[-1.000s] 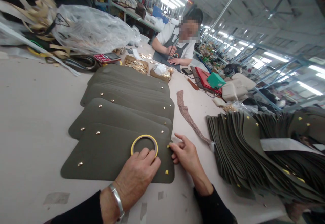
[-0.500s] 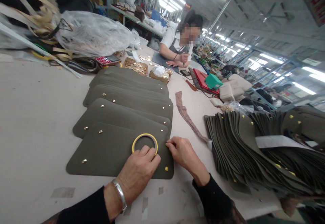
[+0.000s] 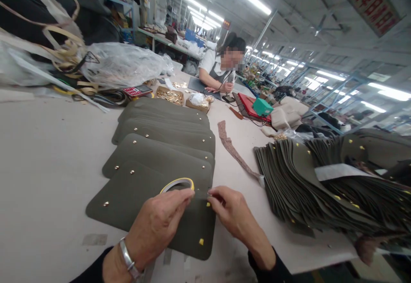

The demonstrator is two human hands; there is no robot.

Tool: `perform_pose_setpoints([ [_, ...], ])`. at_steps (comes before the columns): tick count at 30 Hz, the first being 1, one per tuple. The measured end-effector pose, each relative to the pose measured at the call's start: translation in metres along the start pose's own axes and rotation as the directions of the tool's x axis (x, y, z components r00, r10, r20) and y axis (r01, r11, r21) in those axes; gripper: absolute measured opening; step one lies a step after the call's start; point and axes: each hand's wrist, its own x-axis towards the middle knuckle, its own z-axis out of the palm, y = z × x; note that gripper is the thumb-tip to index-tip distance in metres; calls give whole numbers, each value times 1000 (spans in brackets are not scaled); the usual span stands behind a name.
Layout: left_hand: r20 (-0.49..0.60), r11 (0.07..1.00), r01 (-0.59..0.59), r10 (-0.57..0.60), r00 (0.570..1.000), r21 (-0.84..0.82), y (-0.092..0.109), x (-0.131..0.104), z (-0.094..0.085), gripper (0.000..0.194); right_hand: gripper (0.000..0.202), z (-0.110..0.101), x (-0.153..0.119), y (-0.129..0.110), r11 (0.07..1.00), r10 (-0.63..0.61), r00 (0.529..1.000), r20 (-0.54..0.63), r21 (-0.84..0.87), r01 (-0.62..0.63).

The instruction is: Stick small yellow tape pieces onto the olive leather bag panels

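My left hand (image 3: pixel 160 221) is closed on a roll of yellow tape (image 3: pixel 177 182), which tilts up above the front dark green panel (image 3: pixel 128 201). The panel's left end carries two gold studs, and two small bits of yellow tape (image 3: pixel 201 242) stick to its right end. At the panel's right edge is my right hand (image 3: pixel 234 210), thumb and fingertips pinched together beside the upper tape bit. What the pinch holds, if anything, is too small to make out. Behind lie several overlapping panels (image 3: pixel 160 152) with gold studs.
On the right stands a thick stack of dark green panels (image 3: pixel 289 189) with yellow tape bits. A brown strip (image 3: pixel 236 152) lies between. Boxes of gold hardware (image 3: pixel 170 96), plastic bags (image 3: pixel 125 64) and a red case (image 3: pixel 248 105) line the back, where another person (image 3: pixel 213 71) leans over the table.
The front panel's right end has swung toward me. The tape roll has tilted up in my left hand. A second tape bit now shows on the panel beside my right fingertips.
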Motion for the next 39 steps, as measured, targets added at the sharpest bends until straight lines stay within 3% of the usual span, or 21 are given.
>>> perform_pose_setpoints([
  [3,41,998,52,-53,998,32,5,-5,-5,39,17,10,-4,-11,973,-150,974,-170,148,176],
  [7,34,987,22,-28,999,159,11,-9,-7,44,20,23,-3,-25,893,-432,882,-191,52,448],
  [13,2,977,-22,22,1000,214,16,-13,-7,34,20,32,-3,-28,848,-529,834,-154,-62,526],
  [17,69,995,19,-26,997,100,18,-17,-10,23,20,37,-6,-24,816,-578,788,-212,-134,563],
  [20,141,996,47,-57,988,72,17,-18,-13,20,19,40,-9,-24,819,-574,780,-250,-157,552],
  [22,176,994,43,-61,983,105,15,-18,-14,21,17,43,-11,-26,862,-502,817,-284,-94,498],
  [23,184,992,27,-49,982,122,15,-17,-14,22,15,44,-12,-27,902,-419,859,-294,-28,431],
  [25,176,989,-21,-6,984,148,15,-14,-13,24,11,46,-12,-29,962,-151,957,-249,184,200],
  [26,163,987,-49,24,986,151,16,-13,-12,24,9,47,-11,-29,950,2,983,-185,306,56],
  [28,138,985,-101,81,987,142,18,-9,-9,23,8,47,-5,-24,841,239,970,-52,509,-180],
  [30,127,981,-128,110,986,147,15,-5,-7,21,12,43,3,-13,721,360,933,28,627,-297],
  [33,174,961,-101,57,983,257,0,5,-3,15,22,33,19,10,669,401,914,56,664,-334],
  [39,358,917,-77,-74,931,391,-30,15,4,12,29,26,43,37,713,340,918,205,579,-394],
])
